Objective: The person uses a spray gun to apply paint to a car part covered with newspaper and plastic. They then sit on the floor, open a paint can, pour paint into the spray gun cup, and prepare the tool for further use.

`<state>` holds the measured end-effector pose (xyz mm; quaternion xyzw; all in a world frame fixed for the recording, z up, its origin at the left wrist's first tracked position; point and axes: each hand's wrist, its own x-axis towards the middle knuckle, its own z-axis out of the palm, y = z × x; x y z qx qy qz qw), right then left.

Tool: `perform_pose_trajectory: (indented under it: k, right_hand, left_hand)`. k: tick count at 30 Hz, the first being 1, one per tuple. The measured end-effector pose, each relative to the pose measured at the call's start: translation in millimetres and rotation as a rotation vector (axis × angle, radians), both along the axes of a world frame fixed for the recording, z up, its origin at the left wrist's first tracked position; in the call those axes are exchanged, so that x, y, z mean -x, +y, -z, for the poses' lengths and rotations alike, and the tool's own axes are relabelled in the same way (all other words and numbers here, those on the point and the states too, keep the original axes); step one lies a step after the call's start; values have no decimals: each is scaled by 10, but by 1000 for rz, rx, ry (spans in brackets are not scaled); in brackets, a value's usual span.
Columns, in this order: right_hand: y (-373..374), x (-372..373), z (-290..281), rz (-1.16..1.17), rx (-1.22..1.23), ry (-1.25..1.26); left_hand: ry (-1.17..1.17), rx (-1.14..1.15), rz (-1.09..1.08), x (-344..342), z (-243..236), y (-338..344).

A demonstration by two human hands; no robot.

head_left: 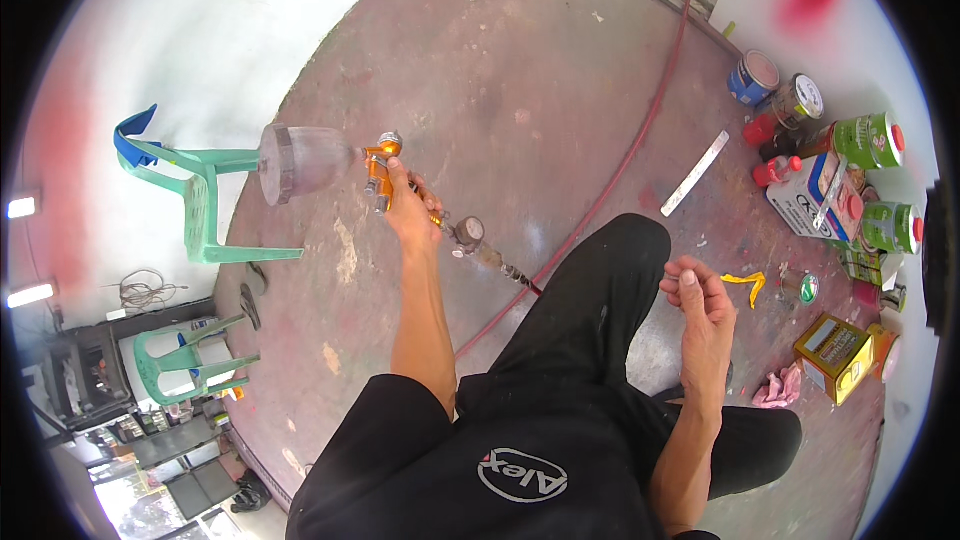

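Spray gun [385, 175], orange-bodied with a cloudy paint cup [300, 162], sits gripped in the left hand [412, 208], fingers wrapped round its handle, one fingertip lying along the body toward the cup. The cup juts out beyond the fingertips, pointing at a green plastic chair [205, 208] lying tipped on the floor. Behind the palm a round gauge [468, 232] joins a red air hose [620, 155] that trails across the floor [520, 60]. The right hand [700, 300] hangs free above the knee, fingers loosely curled and holding nothing. Beyond its fingertips stand paint cans [860, 140] and a yellow box [833, 352]. The hose could likely snag under the leg and jerk the gun; tilted so, the cup might leak.
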<state>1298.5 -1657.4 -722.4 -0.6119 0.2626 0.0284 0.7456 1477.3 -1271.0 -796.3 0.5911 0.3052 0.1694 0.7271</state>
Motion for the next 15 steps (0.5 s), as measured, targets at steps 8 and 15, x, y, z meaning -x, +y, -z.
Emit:
perform_pose_trajectory:
  k: [8, 15]
  right_hand:
    - [-88, -45, 42, 46, 34, -15]
    - [-174, -47, 86, 74, 44, 7]
  left_hand:
    - [40, 23, 12, -42, -82, 30]
    - [-66, 85, 99, 14, -342, -14]
